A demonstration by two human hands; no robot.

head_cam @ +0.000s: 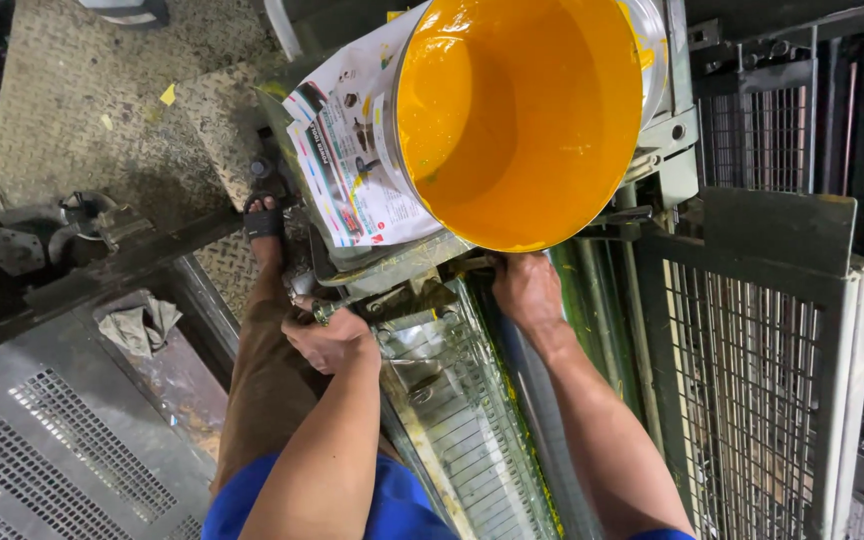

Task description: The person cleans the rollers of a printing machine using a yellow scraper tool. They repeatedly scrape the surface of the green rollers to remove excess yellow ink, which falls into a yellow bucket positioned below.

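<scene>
Yellow ink coats the inside of the large round plastic bucket (518, 120) that fills the upper centre of the frame, tilted on the green metal machine frame (752, 250) with printed paper sheets (347, 150) beneath its left side. Both hands sit just below the bucket and touch neither it nor each other. At centre left, the left hand (330, 340) is curled into a fist around a small metal fitting (320, 312) on the machine's edge. At centre, the right hand (524, 290) presses fingers-down against the machine just under the bucket's lower rim; whether it grips anything cannot be told. Between the 2 forearms runs a shiny ribbed metal guard (457, 420).
</scene>
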